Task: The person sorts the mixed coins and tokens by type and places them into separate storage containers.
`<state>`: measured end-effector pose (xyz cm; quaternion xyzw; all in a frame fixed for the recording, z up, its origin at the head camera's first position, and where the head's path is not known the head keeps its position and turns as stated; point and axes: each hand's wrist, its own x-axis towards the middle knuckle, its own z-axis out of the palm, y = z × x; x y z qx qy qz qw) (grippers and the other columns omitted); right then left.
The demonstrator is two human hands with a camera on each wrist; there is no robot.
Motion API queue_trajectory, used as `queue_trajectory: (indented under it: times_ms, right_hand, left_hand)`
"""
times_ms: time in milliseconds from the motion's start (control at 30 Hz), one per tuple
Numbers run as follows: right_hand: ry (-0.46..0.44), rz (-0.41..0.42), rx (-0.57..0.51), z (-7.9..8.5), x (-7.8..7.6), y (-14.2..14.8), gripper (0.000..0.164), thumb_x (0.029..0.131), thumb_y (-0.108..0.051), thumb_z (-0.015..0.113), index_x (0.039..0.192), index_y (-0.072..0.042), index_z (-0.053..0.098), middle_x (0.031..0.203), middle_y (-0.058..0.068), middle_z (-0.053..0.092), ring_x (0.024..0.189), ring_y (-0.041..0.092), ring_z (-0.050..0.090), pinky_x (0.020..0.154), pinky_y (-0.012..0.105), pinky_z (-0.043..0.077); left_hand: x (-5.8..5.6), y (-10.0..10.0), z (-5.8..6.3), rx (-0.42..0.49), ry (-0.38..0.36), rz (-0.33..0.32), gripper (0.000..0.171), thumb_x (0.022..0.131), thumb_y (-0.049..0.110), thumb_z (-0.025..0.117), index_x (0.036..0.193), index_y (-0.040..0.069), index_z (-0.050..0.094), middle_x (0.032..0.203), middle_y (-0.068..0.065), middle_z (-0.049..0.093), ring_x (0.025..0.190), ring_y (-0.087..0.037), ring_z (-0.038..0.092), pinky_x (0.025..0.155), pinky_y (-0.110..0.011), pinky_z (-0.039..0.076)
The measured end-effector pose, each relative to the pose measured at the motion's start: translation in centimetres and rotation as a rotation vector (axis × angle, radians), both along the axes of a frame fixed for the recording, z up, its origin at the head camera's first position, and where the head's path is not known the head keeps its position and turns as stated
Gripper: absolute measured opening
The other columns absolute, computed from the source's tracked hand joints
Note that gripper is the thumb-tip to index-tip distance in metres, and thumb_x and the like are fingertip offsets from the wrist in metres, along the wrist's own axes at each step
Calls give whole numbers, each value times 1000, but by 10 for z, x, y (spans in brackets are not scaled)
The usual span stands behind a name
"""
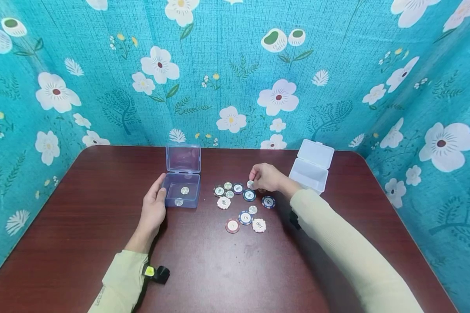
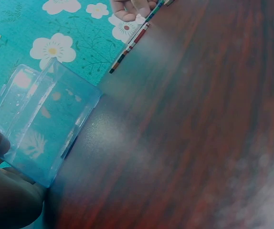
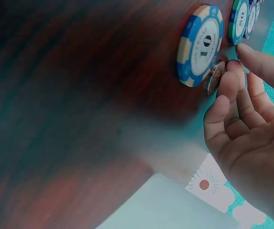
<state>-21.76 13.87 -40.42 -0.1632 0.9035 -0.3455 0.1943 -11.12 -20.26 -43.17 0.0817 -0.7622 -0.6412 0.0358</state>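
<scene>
My left hand [image 1: 154,204] grips the left side of a clear bluish plastic box [image 1: 197,191], thumb on the near side. Its lid [image 1: 183,158] stands up, and coins [image 1: 185,190] show in the box. In the left wrist view, thumb and fingers hold the box [image 2: 56,124] at its corner. Over the far side of the chips, my right hand [image 1: 267,177] pinches a silver coin [image 1: 250,184] between thumb and forefinger. Beneath that hand, another coin [image 3: 216,77] lies next to a blue poker chip [image 3: 201,47] marked 10.
A white box [image 1: 311,174] with its lid raised stands behind the right forearm. Several poker chips, among them a red one [image 1: 232,225] and a white one [image 1: 259,225], lie mid-table with loose coins [image 1: 252,209]. A floral curtain [image 1: 235,78] hangs behind the table.
</scene>
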Motion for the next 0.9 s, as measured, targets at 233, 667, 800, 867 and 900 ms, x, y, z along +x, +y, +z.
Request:
queue_trajectory:
  times_ms: [233,667,800,867,900]
  right_hand:
    - [1,-17,-50,-4,7,8,13,87,-1,74,96,0,65,74,8,66,65,25,64,61,31,53]
    - [-70,-160,-254,-6,17,10,12,88,-6,75,97,-1,68,73,12,65,62,24,59,55,30,48]
    - [-117,-185,-323,-2,23,1,17,87,-7,75,100,2,68,76,15,66,60,19,55,52,28,46]
    - [-155,-180,-361,6,28,-5,19,88,-5,74,103,5,68,80,21,66,61,19,54,52,27,45]
    - [-165,-175,-372,7,29,-7,20,88,-5,74,104,5,68,81,22,67,61,19,54,51,27,44]
  left_hand:
    - [0,1,-1,18,-14,2,50,110,9,33,159,14,30,162,-2,30,148,-16,23,121,-38,18]
    - [1,1,1,2,-2,11,50,110,9,32,159,14,30,163,-2,29,149,-16,21,121,-40,17]
    - [0,1,-1,-6,-10,15,50,110,10,31,160,16,30,163,-1,29,149,-16,22,121,-40,18]
    - [0,1,-2,-7,-11,16,50,110,10,31,160,16,30,163,-2,29,148,-16,22,121,-39,18]
    - [0,1,-2,-6,-11,16,50,110,10,31,160,15,30,162,-2,29,148,-17,22,121,-39,18]
